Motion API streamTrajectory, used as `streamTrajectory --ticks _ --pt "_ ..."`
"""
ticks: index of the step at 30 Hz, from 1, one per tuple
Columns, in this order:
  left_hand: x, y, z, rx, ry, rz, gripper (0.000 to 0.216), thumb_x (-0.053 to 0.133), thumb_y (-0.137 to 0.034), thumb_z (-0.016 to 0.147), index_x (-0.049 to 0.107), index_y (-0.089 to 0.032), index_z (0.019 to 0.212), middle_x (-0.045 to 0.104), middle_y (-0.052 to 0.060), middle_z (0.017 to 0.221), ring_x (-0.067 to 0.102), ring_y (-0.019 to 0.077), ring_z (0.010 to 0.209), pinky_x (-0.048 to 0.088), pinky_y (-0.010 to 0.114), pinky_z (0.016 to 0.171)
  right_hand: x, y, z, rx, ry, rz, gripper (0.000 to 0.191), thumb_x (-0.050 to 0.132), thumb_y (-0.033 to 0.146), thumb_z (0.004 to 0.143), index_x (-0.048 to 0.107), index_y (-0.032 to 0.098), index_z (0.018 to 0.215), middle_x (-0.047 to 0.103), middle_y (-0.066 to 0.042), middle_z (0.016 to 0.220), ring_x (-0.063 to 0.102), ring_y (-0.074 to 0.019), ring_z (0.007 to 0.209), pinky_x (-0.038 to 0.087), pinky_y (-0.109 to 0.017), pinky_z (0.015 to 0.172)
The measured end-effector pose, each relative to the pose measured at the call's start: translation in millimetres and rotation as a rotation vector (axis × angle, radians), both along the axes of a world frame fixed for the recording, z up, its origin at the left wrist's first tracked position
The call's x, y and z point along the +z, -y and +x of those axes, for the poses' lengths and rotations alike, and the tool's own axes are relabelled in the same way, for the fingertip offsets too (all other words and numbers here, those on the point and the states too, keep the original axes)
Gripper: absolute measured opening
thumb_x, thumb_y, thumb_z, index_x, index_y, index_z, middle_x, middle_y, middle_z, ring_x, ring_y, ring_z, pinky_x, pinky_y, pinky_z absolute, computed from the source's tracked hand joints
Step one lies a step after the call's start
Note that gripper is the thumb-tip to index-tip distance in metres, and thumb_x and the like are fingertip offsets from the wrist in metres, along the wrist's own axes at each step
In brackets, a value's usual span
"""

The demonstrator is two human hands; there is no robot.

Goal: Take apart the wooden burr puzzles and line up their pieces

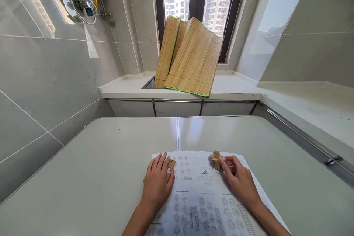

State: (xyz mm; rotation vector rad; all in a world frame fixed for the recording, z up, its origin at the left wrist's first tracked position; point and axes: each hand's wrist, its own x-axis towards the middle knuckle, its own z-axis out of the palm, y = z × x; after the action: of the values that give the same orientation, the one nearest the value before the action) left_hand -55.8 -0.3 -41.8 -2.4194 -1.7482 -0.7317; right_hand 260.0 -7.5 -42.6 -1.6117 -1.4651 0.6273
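On the table lies a printed instruction sheet with rows of small puzzle diagrams. My left hand rests palm down over a flat wooden piece with dark markings, its fingers stretched out; most of that piece is hidden under the hand. At the upper right of the sheet, my right hand pinches a small wooden block puzzle by its right side. The puzzle is made of interlocked pieces, with one block sticking up and a dark mark on its front. Part of it is behind my fingertips.
The pale table has a seam down its middle. Beyond it, a folded bamboo mat leans on the white ledge before the window. A counter runs along the right; tiled wall and shower fittings stand left.
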Motion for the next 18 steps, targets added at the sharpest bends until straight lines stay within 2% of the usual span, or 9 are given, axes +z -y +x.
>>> streamTrajectory --ticks 2,5,8,10,12,14,18 --pt "-0.2 1 1 0.002 -0.020 0.016 0.043 0.051 -0.031 0.102 0.058 -0.021 0.143 0.061 0.011 0.152 0.054 0.0337 0.142 0.045 0.060 0.118 3.4 4 -5 0.050 -0.072 -0.031 0.046 0.054 0.070 0.097 0.061 0.024 0.098 0.063 0.003 0.065 0.053 -0.0178 0.049 0.043 -0.029 0.055" --pt "3.8 3 2 0.000 -0.026 0.057 0.042 0.051 -0.028 0.102 0.056 -0.019 0.143 0.063 0.012 0.149 0.055 0.0338 0.141 0.046 0.060 0.117 7.3 10 -12 0.185 -0.253 -0.114 0.045 0.058 0.067 0.097 0.060 0.023 0.100 0.065 0.002 0.070 0.050 -0.0137 0.045 0.042 -0.028 0.054" --pt "14.8 10 8 -0.036 0.035 0.089 0.040 0.053 -0.025 0.102 0.057 -0.019 0.141 0.066 0.012 0.144 0.055 0.0340 0.141 0.043 0.061 0.120 9.2 14 -19 0.301 -0.405 -0.168 0.044 0.060 0.066 0.097 0.057 0.022 0.100 0.067 0.001 0.077 0.050 -0.0110 0.044 0.040 -0.027 0.052" --pt "23.9 17 15 -0.108 0.123 0.049 0.037 0.055 -0.025 0.102 0.057 -0.021 0.139 0.067 0.011 0.140 0.057 0.0324 0.138 0.046 0.058 0.118 11.0 17 -22 0.375 -0.486 -0.204 0.045 0.061 0.066 0.097 0.056 0.022 0.100 0.068 0.000 0.078 0.049 -0.0097 0.043 0.036 -0.025 0.049" --pt "31.8 25 24 -0.214 0.257 -0.061 0.037 0.058 -0.030 0.101 0.058 -0.021 0.137 0.068 0.012 0.138 0.061 0.0310 0.133 0.051 0.053 0.113 14.1 20 -26 0.453 -0.558 -0.236 0.046 0.061 0.067 0.097 0.054 0.022 0.101 0.067 0.001 0.075 0.048 -0.0088 0.041 0.031 -0.023 0.045" --pt "37.5 34 34 -0.255 0.408 -0.224 0.043 0.063 -0.034 0.099 0.055 -0.022 0.140 0.066 0.014 0.140 0.062 0.0309 0.131 0.053 0.051 0.111 17.5 24 -30 0.523 -0.609 -0.268 0.046 0.062 0.066 0.097 0.055 0.021 0.100 0.062 0.004 0.066 0.045 -0.0080 0.039 0.026 -0.022 0.044" --pt "45.4 44 47 -0.318 0.658 -0.545 0.073 0.085 -0.035 0.081 0.053 -0.023 0.145 0.063 0.015 0.145 0.060 0.0345 0.133 0.049 0.050 0.114 18.6 31 -37 0.651 -0.715 -0.312 0.044 0.065 0.063 0.098 0.053 0.021 0.100 0.056 0.008 0.059 0.042 -0.0057 0.038 0.023 -0.019 0.043"
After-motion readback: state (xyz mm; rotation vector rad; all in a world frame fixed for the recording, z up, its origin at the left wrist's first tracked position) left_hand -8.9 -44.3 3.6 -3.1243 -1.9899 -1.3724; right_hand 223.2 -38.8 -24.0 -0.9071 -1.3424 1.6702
